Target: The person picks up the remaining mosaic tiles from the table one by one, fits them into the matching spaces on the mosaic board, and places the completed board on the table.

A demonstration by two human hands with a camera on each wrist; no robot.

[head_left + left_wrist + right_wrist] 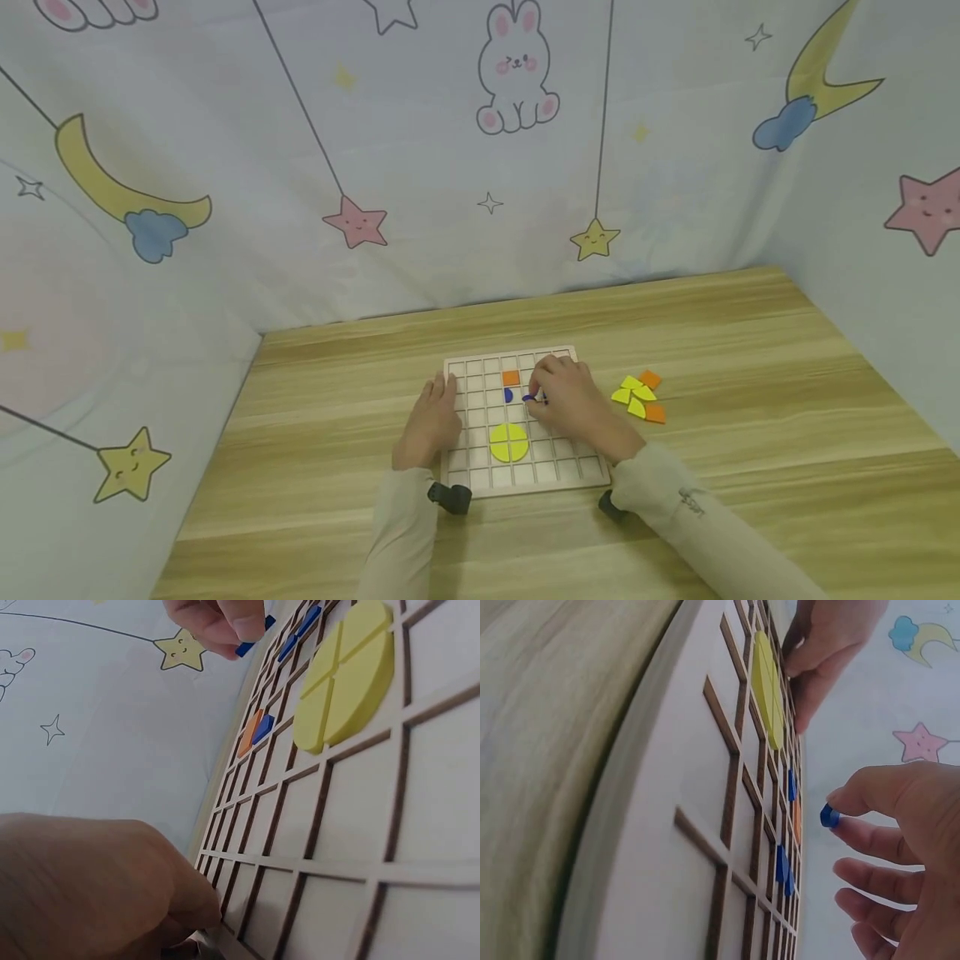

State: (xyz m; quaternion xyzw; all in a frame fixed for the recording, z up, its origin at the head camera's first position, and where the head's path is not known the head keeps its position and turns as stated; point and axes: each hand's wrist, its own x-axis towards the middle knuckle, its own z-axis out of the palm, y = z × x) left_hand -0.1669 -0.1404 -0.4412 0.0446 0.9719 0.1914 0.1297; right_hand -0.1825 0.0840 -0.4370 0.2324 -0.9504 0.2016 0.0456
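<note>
A wooden grid board (pixel 480 457) lies on the table, and my left hand (pixel 432 421) rests on its left edge with fingers extended. Between thumb and index finger, my right hand (pixel 572 398) pinches a small blue tile (pixel 829 816), held just above the board. Its other fingers spread loosely in the right wrist view. An orange square (pixel 511 378) sits in a cell towards the back, with a blue half-round tile (pixel 508 395) right in front. Two more blue tiles (pixel 307 620) lie on the board, partly hidden by my right hand in the head view. Yellow quarter-round tiles (pixel 509 442) form a circle nearer the front.
To the right of the board, loose yellow tiles (pixel 637 407) and orange squares (pixel 655 413) lie on the wooden table (pixel 750 400). A pale printed curtain (pixel 427 167) stands behind the table and along its sides. Dark straps (pixel 450 498) circle both wrists.
</note>
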